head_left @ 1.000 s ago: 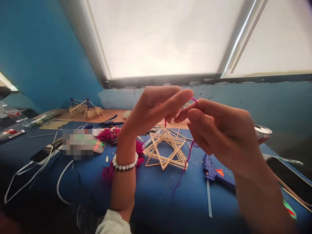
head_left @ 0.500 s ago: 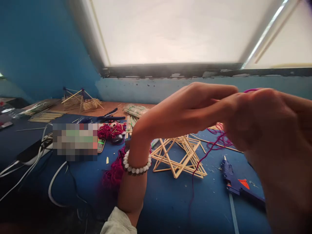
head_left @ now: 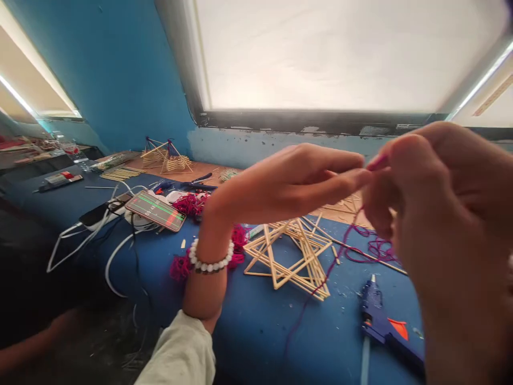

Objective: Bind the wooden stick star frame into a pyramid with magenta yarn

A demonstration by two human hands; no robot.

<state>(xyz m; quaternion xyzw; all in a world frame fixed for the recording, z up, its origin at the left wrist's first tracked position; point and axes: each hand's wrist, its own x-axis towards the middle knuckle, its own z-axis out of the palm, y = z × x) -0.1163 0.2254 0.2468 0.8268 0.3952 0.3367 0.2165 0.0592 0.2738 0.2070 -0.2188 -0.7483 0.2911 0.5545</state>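
My left hand (head_left: 288,182) reaches across from the centre, its fingertips against my right hand (head_left: 436,214) at the right edge. A strand of magenta yarn (head_left: 375,163) pokes out from between my right fingers, which pinch it. Whether my left fingertips grip it too is hidden. The strand drops past a star-shaped frame of glued wooden sticks (head_left: 286,256) onto the blue table cover (head_left: 256,331). A white bead bracelet (head_left: 210,258) circles my left wrist, just above a tangle of magenta yarn (head_left: 238,246).
A blue hot glue gun (head_left: 385,323) lies below my right hand. Further left are a smartphone (head_left: 155,211), white cables (head_left: 116,256), pliers (head_left: 200,184) and another stick model (head_left: 166,158) on the wooden shelf. A blue wall and bright window rise behind.
The view has swung left, so the table items sit further right. My hands stay together at the yarn, now lower in the view, and more of the left table end shows.
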